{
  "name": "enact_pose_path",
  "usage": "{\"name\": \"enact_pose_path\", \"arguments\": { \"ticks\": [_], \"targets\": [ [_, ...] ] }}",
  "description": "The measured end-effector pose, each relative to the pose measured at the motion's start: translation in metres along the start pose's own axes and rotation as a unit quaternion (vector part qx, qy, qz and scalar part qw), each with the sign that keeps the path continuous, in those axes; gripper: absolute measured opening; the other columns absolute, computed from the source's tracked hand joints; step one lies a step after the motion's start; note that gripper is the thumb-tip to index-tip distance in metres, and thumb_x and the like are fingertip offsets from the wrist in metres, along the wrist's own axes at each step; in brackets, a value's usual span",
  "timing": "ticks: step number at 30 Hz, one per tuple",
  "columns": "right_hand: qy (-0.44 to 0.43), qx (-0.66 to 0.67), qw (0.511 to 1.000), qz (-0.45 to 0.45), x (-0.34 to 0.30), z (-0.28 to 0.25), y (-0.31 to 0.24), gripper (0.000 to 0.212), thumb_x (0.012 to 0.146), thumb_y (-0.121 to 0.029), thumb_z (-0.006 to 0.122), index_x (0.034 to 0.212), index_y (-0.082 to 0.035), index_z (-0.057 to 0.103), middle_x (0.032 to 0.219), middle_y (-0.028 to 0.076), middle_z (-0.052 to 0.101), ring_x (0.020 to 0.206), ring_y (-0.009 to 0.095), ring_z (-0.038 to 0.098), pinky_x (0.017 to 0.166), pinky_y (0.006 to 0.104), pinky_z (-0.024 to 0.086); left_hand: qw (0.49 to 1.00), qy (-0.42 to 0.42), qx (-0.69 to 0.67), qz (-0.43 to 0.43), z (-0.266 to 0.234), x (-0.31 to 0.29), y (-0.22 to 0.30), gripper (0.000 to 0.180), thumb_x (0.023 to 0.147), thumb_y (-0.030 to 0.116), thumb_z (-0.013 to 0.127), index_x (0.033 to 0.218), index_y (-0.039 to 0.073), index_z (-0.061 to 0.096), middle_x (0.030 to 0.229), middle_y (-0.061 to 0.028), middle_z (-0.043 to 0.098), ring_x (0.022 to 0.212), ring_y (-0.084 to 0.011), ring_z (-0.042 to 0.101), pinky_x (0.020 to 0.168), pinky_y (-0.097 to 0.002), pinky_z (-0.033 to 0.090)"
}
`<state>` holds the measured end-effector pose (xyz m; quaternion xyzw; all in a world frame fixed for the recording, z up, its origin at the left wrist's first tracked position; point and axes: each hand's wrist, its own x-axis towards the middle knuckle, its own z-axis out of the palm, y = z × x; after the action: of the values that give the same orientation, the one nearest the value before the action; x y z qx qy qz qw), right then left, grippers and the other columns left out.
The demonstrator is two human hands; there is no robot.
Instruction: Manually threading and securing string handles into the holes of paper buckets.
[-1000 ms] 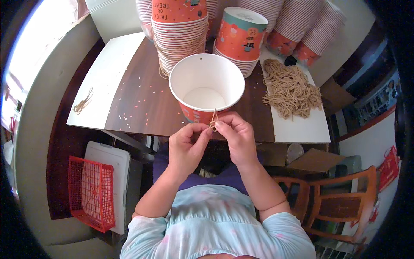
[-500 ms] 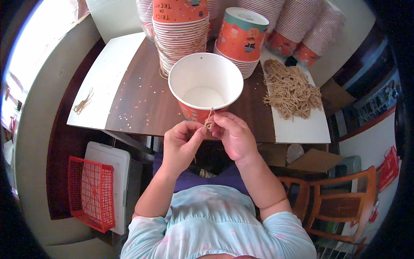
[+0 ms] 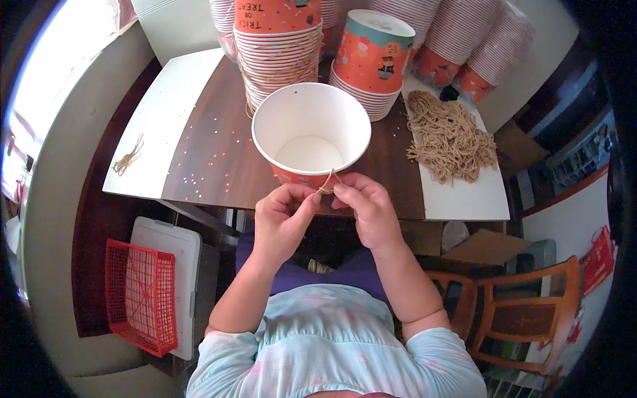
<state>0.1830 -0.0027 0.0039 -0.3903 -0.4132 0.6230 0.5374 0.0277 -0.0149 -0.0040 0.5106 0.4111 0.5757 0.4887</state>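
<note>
A white-lined orange paper bucket stands upright at the table's near edge, its mouth tipped slightly toward me. In front of its near rim, my left hand pinches a tan cord between thumb and forefinger. My right hand closes on the same cord from the other side. The cord runs up to the bucket's rim and forms a small loop between my fingertips; whether it is knotted I cannot tell. A small hole shows in the bucket's far wall.
Behind the bucket rise a tall stack of orange buckets with cords and a shorter upside-down stack. A heap of tan cords lies at right, a few cords at left. A red basket and wooden chair flank me.
The bucket has shifted slightly left. The cord loop between my fingers has drawn smaller, and my right hand has moved a little to the right.
</note>
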Motion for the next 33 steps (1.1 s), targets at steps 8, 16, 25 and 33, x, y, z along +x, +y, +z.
{"name": "enact_pose_path", "arguments": {
  "ticks": [8,16,25,33],
  "targets": [
    [-0.016,-0.042,0.999,-0.017,-0.003,0.004,-0.002,0.012,0.087,-0.014,0.064,0.092,-0.002,0.065,0.086,0.001,0.065,0.077,0.005,0.056,0.072,0.0207,0.045,0.993,-0.025,-0.099,-0.058,-0.007,0.002,0.010,0.018,0.087,0.007,0.064,0.101,-0.004,0.062,0.083,-0.0035,0.066,0.071,-0.0043,0.057,0.060,-0.0183,0.046],
    [-0.021,-0.218,0.972,-0.083,-0.004,0.001,-0.002,0.012,0.088,-0.011,0.063,0.085,0.001,0.066,0.084,0.001,0.065,0.075,0.007,0.059,0.069,0.0216,0.049,0.998,-0.053,-0.044,0.001,0.004,0.001,0.004,0.026,0.086,0.008,0.066,0.107,-0.006,0.061,0.089,-0.0073,0.068,0.084,-0.0102,0.063,0.075,-0.0217,0.052],
    [0.005,-0.142,0.986,-0.088,-0.007,0.002,-0.003,0.014,0.086,-0.014,0.065,0.085,0.001,0.066,0.073,0.002,0.065,0.067,0.005,0.057,0.060,0.0226,0.047,0.999,-0.008,0.046,-0.017,0.001,-0.001,0.011,0.016,0.088,0.011,0.064,0.093,-0.004,0.065,0.076,-0.0023,0.066,0.064,-0.0037,0.057,0.055,-0.0178,0.045],
    [0.024,-0.187,0.979,-0.077,-0.006,-0.001,-0.006,0.018,0.087,-0.018,0.065,0.082,-0.001,0.065,0.073,0.000,0.063,0.066,0.004,0.055,0.059,0.0213,0.046,0.999,-0.005,0.001,-0.046,0.000,0.000,0.012,0.016,0.089,0.014,0.063,0.088,-0.002,0.065,0.072,0.0006,0.062,0.061,-0.0026,0.051,0.053,-0.0176,0.040]
  ]
}}
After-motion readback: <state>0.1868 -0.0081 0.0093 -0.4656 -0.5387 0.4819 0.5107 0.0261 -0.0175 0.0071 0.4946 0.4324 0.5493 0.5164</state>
